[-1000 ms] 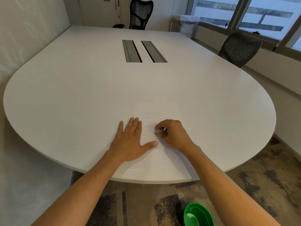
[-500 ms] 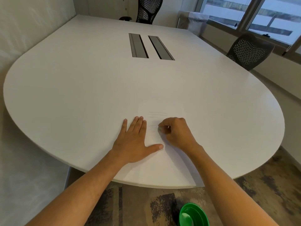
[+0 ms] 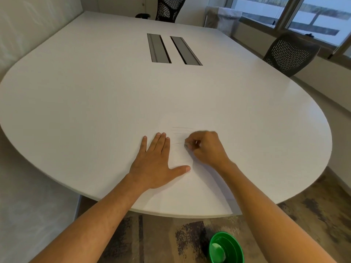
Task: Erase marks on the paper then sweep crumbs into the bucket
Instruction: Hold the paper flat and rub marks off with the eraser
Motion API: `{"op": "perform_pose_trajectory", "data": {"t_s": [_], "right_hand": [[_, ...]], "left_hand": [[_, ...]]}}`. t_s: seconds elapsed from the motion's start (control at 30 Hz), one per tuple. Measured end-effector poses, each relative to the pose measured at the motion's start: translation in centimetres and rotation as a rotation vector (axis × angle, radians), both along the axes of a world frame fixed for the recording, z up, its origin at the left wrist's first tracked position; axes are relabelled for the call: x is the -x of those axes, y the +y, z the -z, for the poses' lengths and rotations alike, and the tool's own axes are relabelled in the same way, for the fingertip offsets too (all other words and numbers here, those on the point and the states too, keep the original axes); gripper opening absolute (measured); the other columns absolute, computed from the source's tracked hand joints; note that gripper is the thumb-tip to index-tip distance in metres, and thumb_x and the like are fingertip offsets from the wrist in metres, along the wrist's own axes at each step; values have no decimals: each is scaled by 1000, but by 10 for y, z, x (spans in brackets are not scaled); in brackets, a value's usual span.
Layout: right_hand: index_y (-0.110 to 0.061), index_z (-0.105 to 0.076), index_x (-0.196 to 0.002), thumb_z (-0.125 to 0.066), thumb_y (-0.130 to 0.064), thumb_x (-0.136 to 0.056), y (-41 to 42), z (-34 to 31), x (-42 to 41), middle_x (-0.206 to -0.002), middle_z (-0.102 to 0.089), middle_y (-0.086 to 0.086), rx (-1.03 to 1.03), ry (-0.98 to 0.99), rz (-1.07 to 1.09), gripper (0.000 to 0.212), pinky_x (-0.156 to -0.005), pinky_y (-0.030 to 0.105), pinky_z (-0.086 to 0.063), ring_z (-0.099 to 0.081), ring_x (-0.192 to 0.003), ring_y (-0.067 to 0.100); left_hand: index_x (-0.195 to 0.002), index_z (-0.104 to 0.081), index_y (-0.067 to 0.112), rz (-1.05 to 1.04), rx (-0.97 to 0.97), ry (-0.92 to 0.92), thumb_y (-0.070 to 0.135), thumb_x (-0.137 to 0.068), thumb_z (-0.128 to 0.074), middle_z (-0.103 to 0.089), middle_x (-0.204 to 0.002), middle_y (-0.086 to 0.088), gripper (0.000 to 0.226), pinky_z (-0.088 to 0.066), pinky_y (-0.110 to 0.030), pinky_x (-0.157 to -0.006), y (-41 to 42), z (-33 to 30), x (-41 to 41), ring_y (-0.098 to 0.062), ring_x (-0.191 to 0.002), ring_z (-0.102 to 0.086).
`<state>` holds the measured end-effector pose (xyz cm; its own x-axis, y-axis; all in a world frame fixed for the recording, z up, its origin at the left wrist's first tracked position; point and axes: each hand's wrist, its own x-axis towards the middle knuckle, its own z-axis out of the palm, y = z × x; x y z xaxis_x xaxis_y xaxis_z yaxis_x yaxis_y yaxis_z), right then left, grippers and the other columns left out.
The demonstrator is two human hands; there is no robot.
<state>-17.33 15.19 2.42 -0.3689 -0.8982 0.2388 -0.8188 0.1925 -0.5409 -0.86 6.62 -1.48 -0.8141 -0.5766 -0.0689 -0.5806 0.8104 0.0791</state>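
Observation:
A white sheet of paper (image 3: 182, 188) lies on the white table (image 3: 95, 95) near its front edge, hard to tell from the tabletop. Faint pencil lines (image 3: 180, 130) cross its upper part. My left hand (image 3: 157, 164) lies flat on the paper's left side, fingers straight and thumb spread. My right hand (image 3: 205, 149) is curled, pinching a small eraser (image 3: 187, 146) against the paper just below the lines. A green bucket (image 3: 227, 248) stands on the floor below the table's edge, under my right forearm.
Two grey cable hatches (image 3: 173, 49) sit in the table's middle. Black mesh chairs stand at the far end (image 3: 171, 8) and on the right (image 3: 290, 54). A lined waste bin (image 3: 222, 18) stands by the window. A wall runs along the left.
My right hand has shifted slightly up the sheet with the eraser, rubbing close to the pencil lines. The left hand stays flat on the paper. The camera has leaned in.

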Motion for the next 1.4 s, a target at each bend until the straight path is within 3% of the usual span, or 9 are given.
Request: {"op": "perform_pose_trajectory", "data": {"t_s": [0.2, 0.43, 0.53, 0.67, 0.8, 0.93, 1.1, 1.23, 1.4], "right_hand": [[-10, -77, -83, -70, 1, -73, 20, 3, -16, -85, -74, -2, -31, 19, -128, 17, -68, 10, -48, -63, -74, 8], [-2, -71, -71, -58, 4, -72, -25, 1, 9, -75, -72, 6, -26, 37, 15, 14, -69, 33, -57, -65, -70, 19], [-8, -71, -70, -63, 6, -69, 2, 4, -12, -70, -69, -2, -15, 50, -123, 16, -66, 22, -51, -60, -64, 13], [-7, -75, -80, -67, 5, -69, 16, 3, -23, -81, -74, 1, -38, 73, -198, 18, -69, 18, -50, -64, -72, 13], [-4, -72, -74, -59, 3, -73, -20, -1, -1, -80, -73, 5, -5, 54, -60, 14, -68, 26, -50, -64, -72, 19], [1, -64, -64, -54, 1, -71, -33, -1, 4, -65, -66, 13, -33, 93, -32, 13, -62, 39, -54, -59, -61, 26], [-10, -77, -89, -68, -2, -74, 11, 3, -23, -87, -73, 0, -60, 23, -213, 19, -68, 11, -46, -63, -73, 11], [-8, -76, -85, -71, -4, -74, -5, 2, -14, -83, -73, 2, -8, 14, -162, 13, -64, 15, -44, -60, -69, 10], [-6, -76, -90, -63, -4, -80, -37, 2, -5, -93, -74, 5, 8, 53, -36, 16, -71, 19, -42, -65, -80, 18]], "left_hand": [[-152, 14, 11, -6, -13, 14, 92, -66, 1, 17, -162, -5, 118, 9, -51, -118, 0, 0, 1, -18, -147, 21], [-151, 15, 11, 0, 1, -9, 92, -64, 6, 17, -161, -6, 119, 8, -52, -118, 0, -2, 0, -19, -147, 21], [-152, 14, 11, -4, -11, 6, 91, -65, 4, 18, -161, -5, 118, 9, -51, -118, 1, -1, 0, -17, -147, 22], [-152, 13, 13, 2, -16, -12, 92, -57, 13, 17, -162, -4, 124, 9, -51, -118, -1, -1, 2, -17, -147, 21], [-152, 14, 11, 0, -14, -12, 92, -66, 2, 17, -162, -5, 119, 10, -51, -118, 1, -2, 1, -17, -147, 21], [-152, 14, 12, -9, -7, -7, 92, -67, -1, 16, -162, -4, 118, 9, -51, -118, 1, -5, 1, -17, -147, 20], [-152, 13, 13, -2, -14, -15, 89, -67, 0, 17, -162, -4, 115, 10, -51, -118, 1, -3, 1, -17, -147, 21], [-153, 12, 13, -6, -14, -1, 91, -67, 0, 16, -162, -3, 116, 10, -50, -118, 0, -3, 1, -16, -147, 21], [-153, 13, 13, -14, -1, -5, 92, -69, -3, 16, -162, -2, 116, 10, -50, -118, 1, -1, 1, -16, -147, 20]]}}
